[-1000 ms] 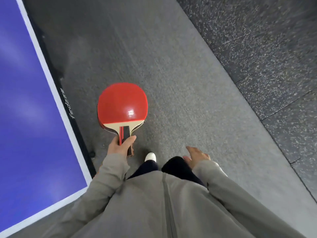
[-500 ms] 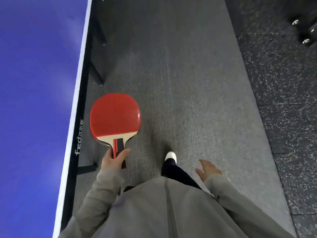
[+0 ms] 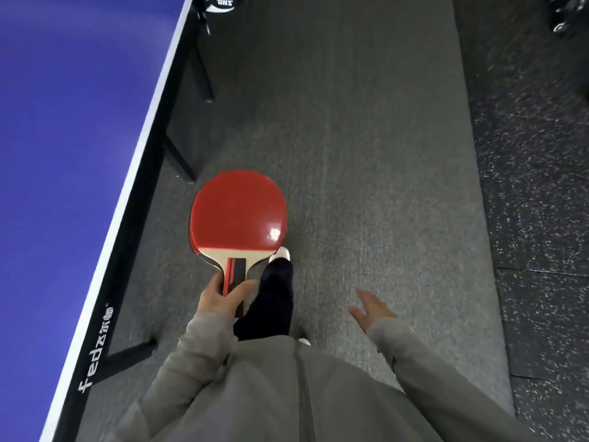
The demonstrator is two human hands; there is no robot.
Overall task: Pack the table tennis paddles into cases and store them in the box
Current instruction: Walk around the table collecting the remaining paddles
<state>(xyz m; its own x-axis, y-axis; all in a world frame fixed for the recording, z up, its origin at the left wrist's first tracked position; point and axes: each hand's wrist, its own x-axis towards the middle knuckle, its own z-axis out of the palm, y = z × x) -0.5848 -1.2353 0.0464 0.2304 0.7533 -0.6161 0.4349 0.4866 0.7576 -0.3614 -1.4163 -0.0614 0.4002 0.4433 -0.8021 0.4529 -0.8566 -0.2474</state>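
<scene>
My left hand (image 3: 220,298) grips the handle of a table tennis paddle (image 3: 239,215) with a red rubber face and a wooden neck, held flat above the grey carpet. A second paddle edge seems to lie under it, stacked. My right hand (image 3: 371,309) hangs at my side with fingers apart and nothing in it. At the top edge, by the table's side, a black item with white lettering (image 3: 220,3) shows partly; I cannot tell whether it is a case. No box is in view.
The blue table tennis table (image 3: 79,154) with a white border and black frame runs along my left, its legs (image 3: 181,161) reaching onto the carpet. Grey carpet strip (image 3: 366,154) lies ahead; dark speckled rubber floor (image 3: 535,218) is on the right. My foot (image 3: 280,253) steps forward.
I have walked forward alongside the table; the view has swung so its edge now slants up to the right. The paddle stays in my left hand, and my right hand has swung slightly outward.
</scene>
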